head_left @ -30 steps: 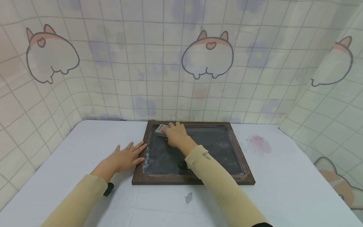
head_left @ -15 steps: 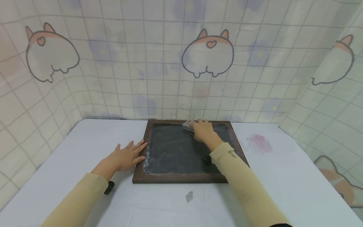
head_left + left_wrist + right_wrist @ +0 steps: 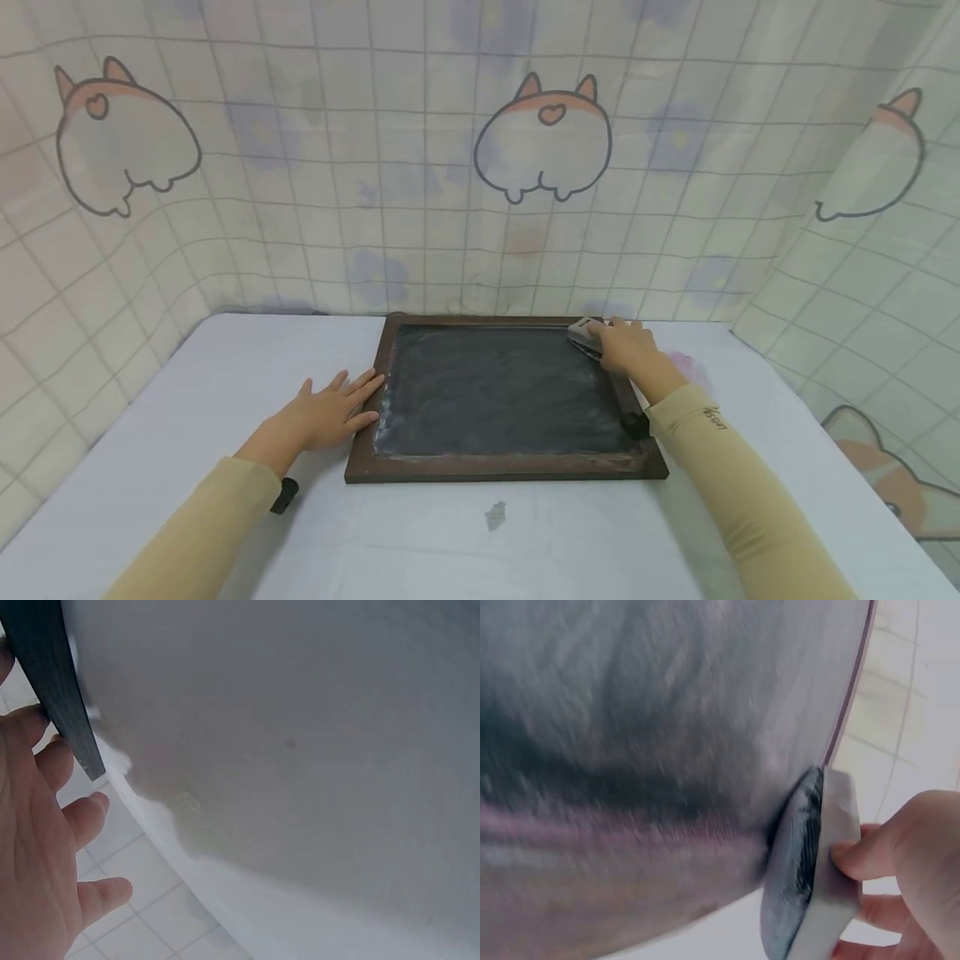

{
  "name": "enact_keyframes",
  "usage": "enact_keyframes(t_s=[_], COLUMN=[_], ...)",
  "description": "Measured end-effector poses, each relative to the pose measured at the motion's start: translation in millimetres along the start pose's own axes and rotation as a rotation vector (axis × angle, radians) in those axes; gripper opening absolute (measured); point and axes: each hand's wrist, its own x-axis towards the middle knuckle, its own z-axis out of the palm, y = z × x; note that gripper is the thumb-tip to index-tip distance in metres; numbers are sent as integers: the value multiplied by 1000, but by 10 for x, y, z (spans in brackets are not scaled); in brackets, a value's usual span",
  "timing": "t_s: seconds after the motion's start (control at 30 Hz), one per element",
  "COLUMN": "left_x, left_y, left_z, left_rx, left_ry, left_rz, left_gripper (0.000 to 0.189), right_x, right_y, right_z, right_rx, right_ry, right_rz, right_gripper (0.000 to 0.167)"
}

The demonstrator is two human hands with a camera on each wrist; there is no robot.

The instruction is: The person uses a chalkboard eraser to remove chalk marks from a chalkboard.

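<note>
A dark chalkboard [image 3: 495, 392] in a brown wooden frame lies on the white table, with faint chalk smears and a whiter streak along its left side. My right hand [image 3: 630, 348] grips a grey chalkboard eraser [image 3: 582, 335] at the board's far right corner. In the right wrist view the eraser [image 3: 826, 870] has its dark felt side against the board, thumb on the near face and fingers behind. My left hand [image 3: 330, 417] is spread flat, fingertips on the left frame edge. The left wrist view shows its fingers [image 3: 54, 761] at the frame's side.
The white table [image 3: 420, 542] bears a grey patch [image 3: 496, 516] in front of the board and a pink stain [image 3: 688, 367] right of it. A grid-patterned curtain [image 3: 420, 167] with cartoon animals stands behind and at both sides.
My right hand has slid the eraser rightward along the board's far edge, from the far left corner to the far right. The left hand stays on the frame.
</note>
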Motion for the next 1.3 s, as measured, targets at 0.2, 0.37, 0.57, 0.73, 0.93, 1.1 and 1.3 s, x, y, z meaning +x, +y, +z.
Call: enact_keyframes(t_s=[0.2,0.37,0.57,0.73,0.93,1.1,1.3], left_x=[7,23,7,6,3,-3,4], left_y=[-26,-44,-41,-29,-2,1,-3], left_z=[32,34,24,22,-7,-17,9], left_rx=[12,18,8,1,7,16,10], left_ry=[7,7,6,5,5,6,8], left_rz=[-4,-6,-3,1,-5,-10,-10], left_gripper=[68,67,67,67,67,67,67], right_x=[21,110,295,402,413,395,407], right_y=[-104,-342,-905,-1434,-1906,-1999,-1741], right_z=[62,107,99,90,126,168,153], right_rx=[-9,-14,-17,-69,-109,-93,0], right_ry=[28,76,75,57,34,66,57], right_rz=[-23,-74,-142,-214,-307,-385,-320], right_gripper=[55,54,53,49,48,49,49])
